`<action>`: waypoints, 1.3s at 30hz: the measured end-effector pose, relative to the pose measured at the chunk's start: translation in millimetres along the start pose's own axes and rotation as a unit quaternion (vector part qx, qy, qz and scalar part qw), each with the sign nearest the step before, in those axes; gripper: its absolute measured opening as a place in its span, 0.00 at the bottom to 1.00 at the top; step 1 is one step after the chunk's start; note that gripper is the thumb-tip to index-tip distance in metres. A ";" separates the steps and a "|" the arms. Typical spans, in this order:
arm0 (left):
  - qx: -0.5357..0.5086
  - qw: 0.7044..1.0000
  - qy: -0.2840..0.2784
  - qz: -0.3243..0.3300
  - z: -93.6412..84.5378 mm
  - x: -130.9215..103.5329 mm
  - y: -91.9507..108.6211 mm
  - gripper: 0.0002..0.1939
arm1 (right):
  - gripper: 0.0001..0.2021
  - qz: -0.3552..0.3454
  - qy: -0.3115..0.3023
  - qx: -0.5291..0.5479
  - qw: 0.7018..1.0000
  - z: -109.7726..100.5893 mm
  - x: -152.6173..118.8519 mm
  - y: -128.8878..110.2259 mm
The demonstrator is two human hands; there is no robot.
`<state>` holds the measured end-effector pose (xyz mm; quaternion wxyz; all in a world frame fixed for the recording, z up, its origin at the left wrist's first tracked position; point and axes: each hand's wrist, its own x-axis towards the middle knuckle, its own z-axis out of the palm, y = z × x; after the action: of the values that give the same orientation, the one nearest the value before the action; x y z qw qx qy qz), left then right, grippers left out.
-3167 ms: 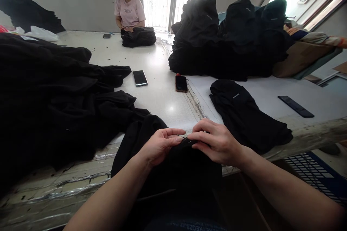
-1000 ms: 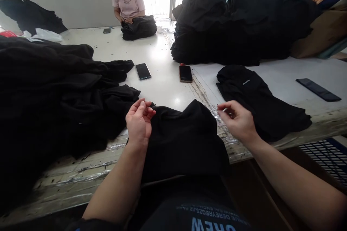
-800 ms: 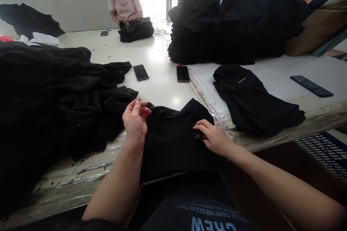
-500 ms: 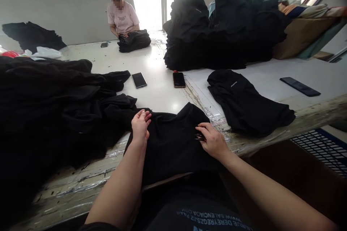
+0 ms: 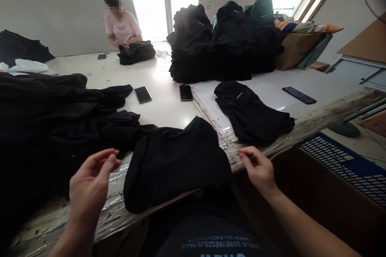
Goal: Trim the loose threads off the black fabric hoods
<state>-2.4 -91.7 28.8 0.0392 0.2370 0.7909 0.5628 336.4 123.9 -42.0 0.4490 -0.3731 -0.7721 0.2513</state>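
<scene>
A black garment point(image 5: 177, 164) lies folded over the near table edge in front of me, its upper corner raised in a soft peak. To its left hovers my left hand point(image 5: 90, 178), apart from the cloth, thumb and fingertips pinched together; whatever is between them, if anything, is too small to see. My right hand point(image 5: 261, 170) is off the garment's right side, fingers curled around small dark thread snips point(image 5: 252, 159), mostly hidden by the palm. Beyond that hand, folded black garments point(image 5: 256, 114) with a small white logo lie on the table.
A loose heap of black clothing point(image 5: 60, 120) covers the left. Phones point(image 5: 142, 94) lie around the white tabletop point(image 5: 163, 108). Tall black garment stacks point(image 5: 211, 56) stand behind. Across the table a person point(image 5: 122, 28) handles folded dark cloth. A blue grid crate point(image 5: 340, 164) is at lower right.
Both hands have come off the garment and moved outward, the left to the left and the right to the right. The view has shifted to the right. The snips stay in my right hand.
</scene>
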 end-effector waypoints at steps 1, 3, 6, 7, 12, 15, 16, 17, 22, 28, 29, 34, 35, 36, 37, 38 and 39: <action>0.067 0.996 -0.051 -0.022 -11.4 -6.9 -9.1 0.15 | 0.03 -0.042 -0.043 -0.001 0.998 -1.8 -7.8 -3.7; 0.146 0.973 -0.176 -0.034 -29.2 -19.5 -29.1 0.16 | 0.06 -0.125 -0.143 -0.013 0.982 -0.3 -22.1 -9.1; 0.187 0.930 -0.316 0.018 -42.9 -36.3 -54.6 0.12 | 0.09 -0.171 -0.232 -0.085 0.954 7.9 -37.1 -9.8; 0.197 0.919 -0.338 0.043 -44.5 -41.4 -59.7 0.10 | 0.09 -0.172 -0.234 -0.112 0.950 10.5 -39.9 -8.2; 0.233 0.901 -0.339 0.138 -41.2 -59.2 -61.2 0.14 | 0.11 -0.191 -0.229 -0.134 0.945 15.0 -41.8 5.7; 0.238 0.906 -0.325 0.132 -36.9 -62.3 -58.7 0.12 | 0.12 -0.201 -0.239 -0.108 0.944 14.3 -40.0 12.5; 0.237 0.910 -0.316 0.127 -35.6 -62.7 -58.6 0.11 | 0.12 -0.201 -0.238 -0.100 0.945 14.0 -39.8 13.7; 0.232 0.916 -0.304 0.123 -34.3 -63.0 -58.7 0.09 | 0.12 -0.201 -0.235 -0.094 0.946 13.6 -39.8 14.4; 0.145 0.958 -0.231 0.093 -29.2 -61.3 -53.1 0.05 | 0.12 -0.188 -0.242 -0.047 0.951 10.1 -35.3 10.4; 0.019 0.982 -0.185 -0.005 -26.0 -49.9 -22.1 0.07 | 0.06 -0.061 -0.224 0.002 0.973 -3.2 -8.1 -1.1; -0.001 0.981 -0.191 -0.029 -25.9 -47.4 -16.4 0.08 | 0.08 -0.032 -0.224 0.001 0.974 -5.6 -2.7 -3.2; -0.040 0.972 -0.208 -0.104 -24.0 -37.1 -1.3 0.14 | 0.14 0.048 -0.254 0.073 0.963 -12.0 17.8 -12.0; -0.047 0.970 -0.207 -0.115 -22.8 -35.6 -1.1 0.14 | 0.14 0.053 -0.256 0.092 0.961 -12.5 20.5 -13.2; -0.055 0.969 -0.205 -0.124 -21.5 -34.2 -1.1 0.15 | 0.14 0.054 -0.255 0.109 0.959 -13.2 23.1 -14.5; -0.066 0.968 -0.204 -0.132 -20.5 -32.6 -0.7 0.15 | 0.14 0.053 -0.254 0.121 0.958 -14.5 25.8 -16.1; -0.075 0.967 -0.202 -0.138 -20.1 -30.7 0.7 0.15 | 0.13 0.051 -0.257 0.130 0.956 -16.7 28.9 -18.5; -0.083 0.966 -0.201 -0.141 -20.8 -28.2 3.9 0.15 | 0.13 0.048 -0.262 0.135 0.954 -19.9 32.4 -21.8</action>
<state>17.0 -120.7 34.2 0.2959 0.2271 0.7427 0.5561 336.0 138.0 -0.5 0.2647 -0.2668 -0.8028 0.4630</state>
